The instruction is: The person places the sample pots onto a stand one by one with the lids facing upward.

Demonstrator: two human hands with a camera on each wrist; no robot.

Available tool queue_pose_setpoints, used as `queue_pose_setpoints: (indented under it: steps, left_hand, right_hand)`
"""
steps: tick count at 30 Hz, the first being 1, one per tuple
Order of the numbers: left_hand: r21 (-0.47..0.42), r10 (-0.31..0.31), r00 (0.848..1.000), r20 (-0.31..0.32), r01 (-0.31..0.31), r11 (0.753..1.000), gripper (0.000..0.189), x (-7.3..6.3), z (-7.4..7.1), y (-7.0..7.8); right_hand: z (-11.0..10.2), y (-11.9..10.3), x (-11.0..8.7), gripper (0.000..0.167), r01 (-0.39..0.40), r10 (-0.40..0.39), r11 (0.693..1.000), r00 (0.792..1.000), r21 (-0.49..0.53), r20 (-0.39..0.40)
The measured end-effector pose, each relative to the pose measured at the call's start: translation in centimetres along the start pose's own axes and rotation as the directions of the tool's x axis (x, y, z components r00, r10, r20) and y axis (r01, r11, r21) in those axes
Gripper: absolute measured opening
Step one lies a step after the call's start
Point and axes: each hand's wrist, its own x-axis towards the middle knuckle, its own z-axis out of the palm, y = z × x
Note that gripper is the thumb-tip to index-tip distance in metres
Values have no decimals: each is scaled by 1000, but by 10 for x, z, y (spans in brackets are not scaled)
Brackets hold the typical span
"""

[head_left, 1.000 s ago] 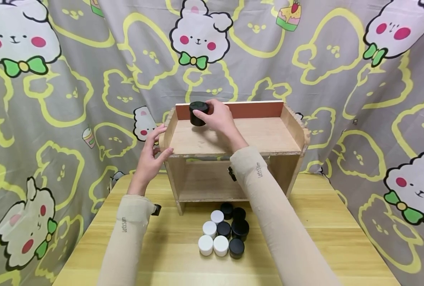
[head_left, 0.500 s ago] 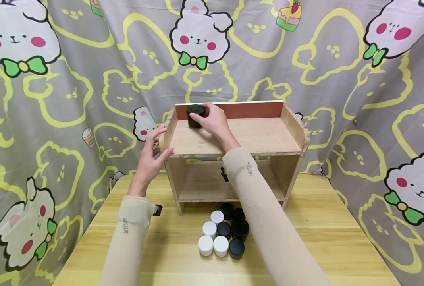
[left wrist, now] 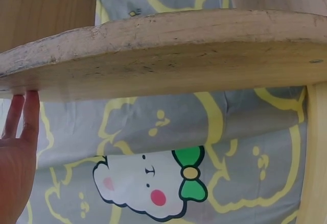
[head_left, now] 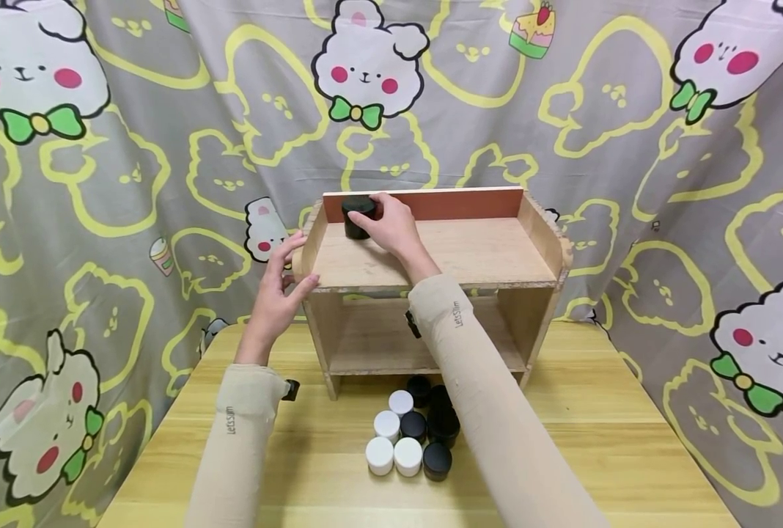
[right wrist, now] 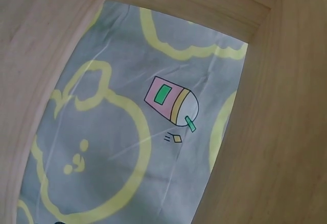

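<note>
A small wooden shelf unit (head_left: 477, 253) with a reddish back strip stands on the table. Toward the back left of its top board, my right hand (head_left: 396, 231) pinches a black round jar (head_left: 355, 226) between thumb and fingers. The jar is upright and appears to rest on the board. My left hand (head_left: 274, 297) touches the unit's left side, its thumb near the front edge. In the left wrist view, two straight fingers (left wrist: 30, 114) touch a wooden panel. The right wrist view shows only wooden boards and curtain, with neither jar nor hand.
In front of the shelf, white jars (head_left: 380, 455) and black jars (head_left: 437, 460) stand grouped on the wooden table (head_left: 325, 488). My right sleeve partly covers some black ones. A patterned grey curtain (head_left: 484, 161) hangs behind and at both sides.
My right hand has moved the black jar slightly left and down onto the top board. The left hand has kept its place at the shelf's side.
</note>
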Motion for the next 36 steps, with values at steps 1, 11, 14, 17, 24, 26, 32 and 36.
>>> queue_pose_setpoints:
  steps: [1,11,14,17,24,26,32,36]
  left_hand:
    - [-1,3,1000,-1,-3,1000,60,0,0,0]
    - [5,2,1000,0,-2,1000,60,0,3,0]
    - [1,-8,1000,3,8,1000,60,-1,4,0]
    - [0,-8,1000,8,8,1000,60,-1,5,1]
    - [-3,19,1000,-9,-19,1000,59,3,3,3]
    - [-4,14,1000,-18,-14,1000,60,4,2,3]
    - [-19,-7,1000,-12,7,1000,60,3,2,2]
    - [-18,-18,1000,-11,18,1000,60,0,1,2]
  right_hand:
    - [0,0,0,56,2,-2,1000,1000,-1,0]
    - [1,3,-1,56,33,-34,999,999,-40,-7]
    - [2,5,-1,57,37,-37,998,999,-48,0]
    - [2,7,0,58,32,-32,998,999,-62,2]
    - [0,2,4,59,34,-34,997,999,-70,-1]
    - [0,1,5,59,41,-41,996,999,-76,3]
    - [0,1,3,58,43,-42,997,999,-70,4]
    - [2,3,2,59,42,-41,996,999,-75,15]
